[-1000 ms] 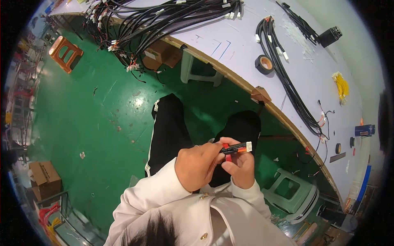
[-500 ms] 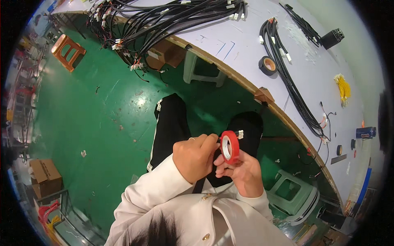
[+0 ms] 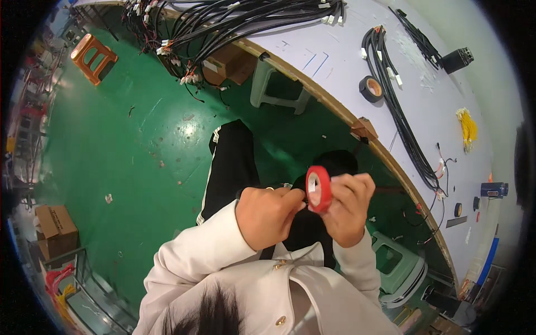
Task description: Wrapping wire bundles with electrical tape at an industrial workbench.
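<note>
My right hand (image 3: 347, 215) holds a roll of red tape (image 3: 324, 192) upright, its white core facing left; the fingers curl behind the roll. Close beside it, my left hand (image 3: 265, 218) is closed, thumb and forefinger pinched near the tape's left edge. A small dark bit shows at those fingertips, too hidden to name. A small white piece (image 3: 287, 185) peeks out just beyond the left knuckles. Both hands are above my lap, over black trousers (image 3: 231, 159).
The pale worktable (image 3: 346, 61) curves along the far and right side. It bears black cable bundles (image 3: 399, 114), a black tape roll (image 3: 371, 88) and yellow wires (image 3: 467, 129). Stools stand around: orange (image 3: 94, 58), pale (image 3: 279, 100) and grey-green (image 3: 399, 268). A carton (image 3: 56, 229) sits left.
My right hand has turned and risen, its fingers now up behind the tape roll, which moved slightly right and up. The white piece once right of the roll no longer shows there.
</note>
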Demonstrator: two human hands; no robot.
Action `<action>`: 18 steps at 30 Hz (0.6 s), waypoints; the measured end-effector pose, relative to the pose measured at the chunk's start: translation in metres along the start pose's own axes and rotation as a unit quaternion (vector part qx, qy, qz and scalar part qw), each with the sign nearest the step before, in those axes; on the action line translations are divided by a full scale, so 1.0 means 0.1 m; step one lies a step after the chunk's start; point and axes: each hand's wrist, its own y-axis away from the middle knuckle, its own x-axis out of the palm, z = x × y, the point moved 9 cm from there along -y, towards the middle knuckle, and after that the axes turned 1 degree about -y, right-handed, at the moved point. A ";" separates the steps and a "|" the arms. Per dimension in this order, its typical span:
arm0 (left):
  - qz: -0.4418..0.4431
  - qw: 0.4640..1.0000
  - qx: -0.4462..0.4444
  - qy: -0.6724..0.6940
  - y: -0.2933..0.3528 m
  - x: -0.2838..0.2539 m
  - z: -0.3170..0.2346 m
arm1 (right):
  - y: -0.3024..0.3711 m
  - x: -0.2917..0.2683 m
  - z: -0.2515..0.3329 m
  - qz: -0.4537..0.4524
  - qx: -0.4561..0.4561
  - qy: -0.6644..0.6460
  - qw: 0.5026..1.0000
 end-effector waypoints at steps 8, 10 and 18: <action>0.022 1.000 0.020 -0.008 0.01 0.03 0.01 | -0.08 0.20 -0.21 0.055 0.031 -0.152 0.986; 0.020 0.998 0.056 -0.022 0.03 0.07 -0.04 | -0.09 0.22 -0.24 0.059 0.040 -0.160 0.985; 0.019 0.997 0.070 -0.038 0.06 0.02 -0.06 | -0.16 0.27 -0.25 0.072 0.068 -0.186 0.977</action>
